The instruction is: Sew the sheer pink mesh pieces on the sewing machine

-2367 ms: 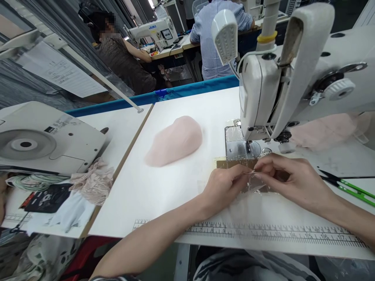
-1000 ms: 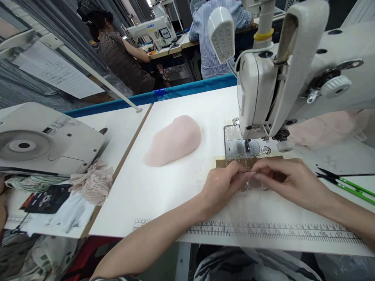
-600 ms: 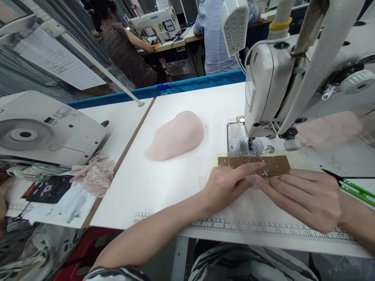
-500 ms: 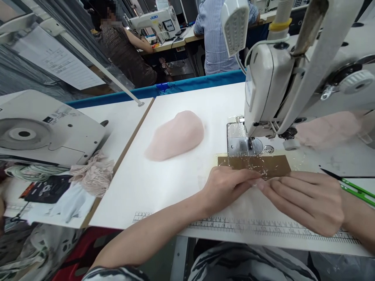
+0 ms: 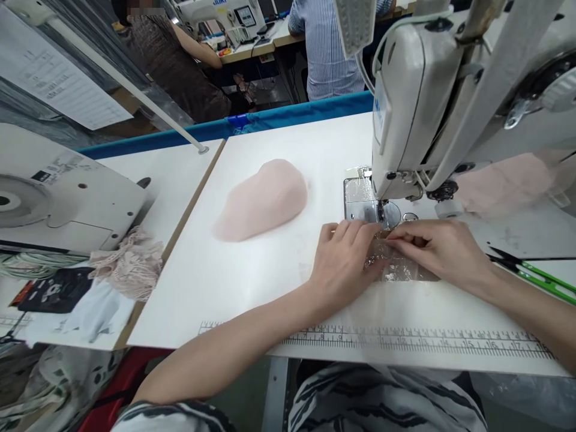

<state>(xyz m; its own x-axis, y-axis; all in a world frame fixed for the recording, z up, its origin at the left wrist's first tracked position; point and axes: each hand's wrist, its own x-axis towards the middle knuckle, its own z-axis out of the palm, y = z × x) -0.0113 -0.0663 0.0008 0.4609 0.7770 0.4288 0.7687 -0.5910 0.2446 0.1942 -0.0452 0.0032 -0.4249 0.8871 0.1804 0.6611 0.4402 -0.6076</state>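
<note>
My left hand point(image 5: 344, 258) rests in front of the sewing machine's needle area, fingers bent and close together, its fingertips meeting those of my right hand. In a pinch of thumb and index finger, my right hand point(image 5: 438, 245) holds something too small to make out, just before the presser foot point(image 5: 382, 211). Under both hands lies a brown patch covered with shiny clear tape point(image 5: 398, 270), partly hidden by the fingers. The metal needle plate point(image 5: 357, 198) shows beyond my left fingertips. What lies between my left fingers is hidden.
A pale pink moulded cup piece point(image 5: 265, 201) lies left of my hands. Green-handled snips point(image 5: 540, 276) are at the right. More pink fabric point(image 5: 504, 183) sits behind the machine head point(image 5: 400, 102). A printed ruler point(image 5: 405, 342) runs along the front edge. Two people work beyond the table.
Both hands have moved up towards the presser foot, covering more of the brown patch. My right hand has turned, its pinch now nearer the needle. The whole view has shifted slightly.
</note>
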